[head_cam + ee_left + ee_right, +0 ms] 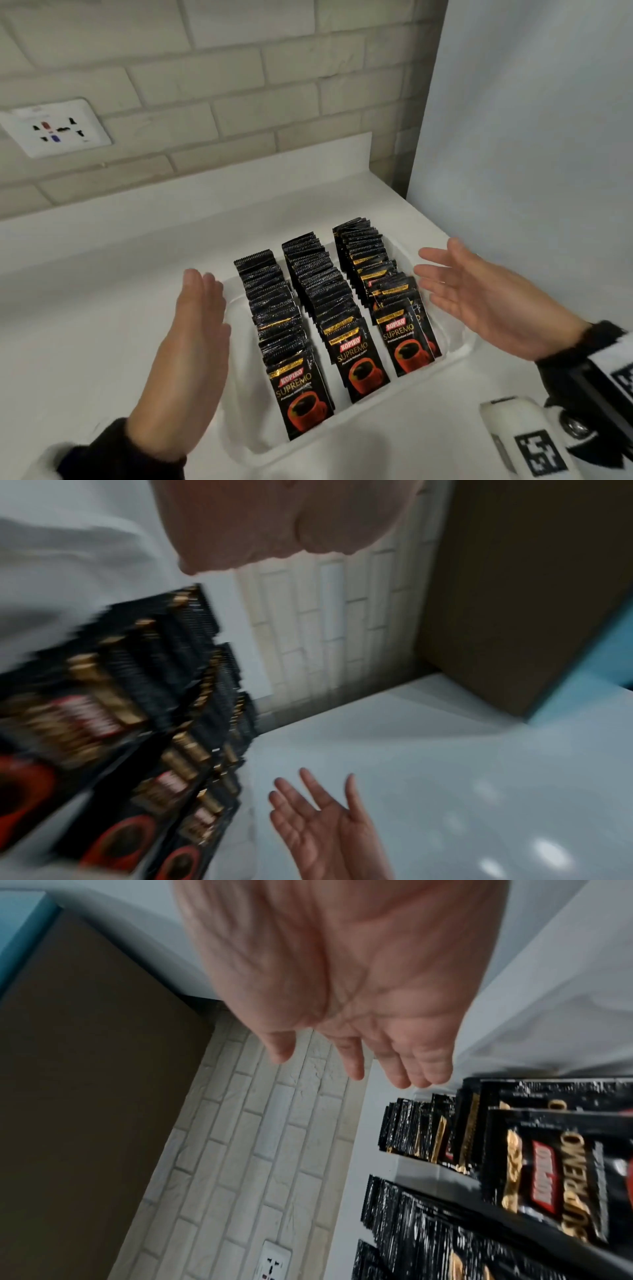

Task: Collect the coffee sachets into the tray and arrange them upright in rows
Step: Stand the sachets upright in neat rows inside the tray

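Our left hand and right hand, both flat-fingered and holding nothing, flanked without touching the white tray on the counter, where the coffee sachets stood upright in three near-to-far rows.

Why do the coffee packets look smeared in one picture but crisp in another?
Head view: sharp, the sachets readable, both open hands only slightly soft. Left wrist view: heavy motion blur smears the sachets, and glare spots dot the counter. Right wrist view: the right hand is soft, the nearest packets blurred.
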Motion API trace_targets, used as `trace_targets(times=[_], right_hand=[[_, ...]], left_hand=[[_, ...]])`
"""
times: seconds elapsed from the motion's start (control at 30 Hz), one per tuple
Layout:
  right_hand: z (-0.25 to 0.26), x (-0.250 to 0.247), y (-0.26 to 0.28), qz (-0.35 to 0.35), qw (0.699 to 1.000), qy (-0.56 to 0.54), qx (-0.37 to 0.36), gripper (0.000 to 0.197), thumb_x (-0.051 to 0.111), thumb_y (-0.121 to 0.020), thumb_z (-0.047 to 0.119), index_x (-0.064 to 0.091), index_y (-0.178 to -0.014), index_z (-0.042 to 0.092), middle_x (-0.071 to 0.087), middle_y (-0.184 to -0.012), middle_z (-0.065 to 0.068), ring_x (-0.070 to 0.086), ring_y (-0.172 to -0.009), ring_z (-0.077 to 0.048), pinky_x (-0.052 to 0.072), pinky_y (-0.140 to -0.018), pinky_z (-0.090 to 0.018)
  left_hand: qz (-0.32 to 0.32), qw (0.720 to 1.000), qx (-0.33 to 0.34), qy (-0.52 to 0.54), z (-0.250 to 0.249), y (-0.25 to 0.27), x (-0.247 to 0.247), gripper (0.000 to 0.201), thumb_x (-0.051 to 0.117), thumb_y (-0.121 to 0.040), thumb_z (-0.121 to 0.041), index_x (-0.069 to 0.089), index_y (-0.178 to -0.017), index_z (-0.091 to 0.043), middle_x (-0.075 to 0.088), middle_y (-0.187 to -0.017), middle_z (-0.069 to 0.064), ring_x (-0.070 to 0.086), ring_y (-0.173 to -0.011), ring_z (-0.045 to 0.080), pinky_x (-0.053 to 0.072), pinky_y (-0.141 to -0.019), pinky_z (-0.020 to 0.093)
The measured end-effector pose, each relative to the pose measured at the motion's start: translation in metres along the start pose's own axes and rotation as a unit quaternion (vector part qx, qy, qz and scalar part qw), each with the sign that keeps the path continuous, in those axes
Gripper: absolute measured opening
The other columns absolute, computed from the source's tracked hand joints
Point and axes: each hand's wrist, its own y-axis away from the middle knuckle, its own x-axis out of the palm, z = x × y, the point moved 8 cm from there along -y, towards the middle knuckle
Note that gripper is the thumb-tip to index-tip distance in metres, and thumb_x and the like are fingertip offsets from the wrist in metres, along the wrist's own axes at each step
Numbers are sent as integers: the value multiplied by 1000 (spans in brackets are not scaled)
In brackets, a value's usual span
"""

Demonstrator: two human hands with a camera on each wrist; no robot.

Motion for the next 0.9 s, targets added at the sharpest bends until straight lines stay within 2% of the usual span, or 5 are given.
trace_targets(times=[0.3, 0.43, 0.5, 0.6, 0.9], right_hand=[[3, 4, -28, 29, 993, 110, 32, 67, 33, -89, 50, 26, -144, 14, 33, -148, -4, 30, -136, -14, 23, -110, -28], [-5, 5, -31, 67, 991, 108, 42, 33, 27, -96, 39, 55, -108, 28, 70, -98, 18, 59, -93, 15, 41, -79, -2], [-14, 5, -31, 86, 991, 95, 47, 33, 26, -97, 38, 56, -86, 30, 70, -72, 22, 62, -70, 15, 46, -62, -2], [-31, 8, -32, 123, 986, 89, 63, 39, 29, -94, 48, 56, -116, 32, 66, -113, 14, 59, -104, 4, 43, -84, -17], [-42, 10, -48, 174, 979, 69, 81, 70, 45, -70, 62, 44, -134, 34, 58, -127, 9, 55, -115, -6, 43, -97, -30]], left_hand=[[108, 992, -63, 3, 12, -17, 116, 68, 25, -94, -58, 24, -146, -15, 37, -146, -6, 31, -137, 9, 23, -109, 25], [77, 991, -110, 18, 26, -27, 153, 39, 26, -97, -48, 45, -115, -20, 63, -70, -19, 61, -58, -8, 45, -56, 5], [37, 990, -133, -5, 43, -34, 160, 43, 33, -91, -60, 54, -113, -28, 67, -99, -9, 64, -76, -3, 50, -73, 16], [6, 989, -140, -42, 58, -36, 170, 101, 37, -58, -81, 37, -141, -23, 47, -140, -2, 45, -128, 19, 31, -109, 43], [-68, 987, -87, -116, 51, -51, 180, 57, 31, -98, -45, 27, -143, -12, 37, -140, 2, 29, -135, 16, 19, -108, 29]])
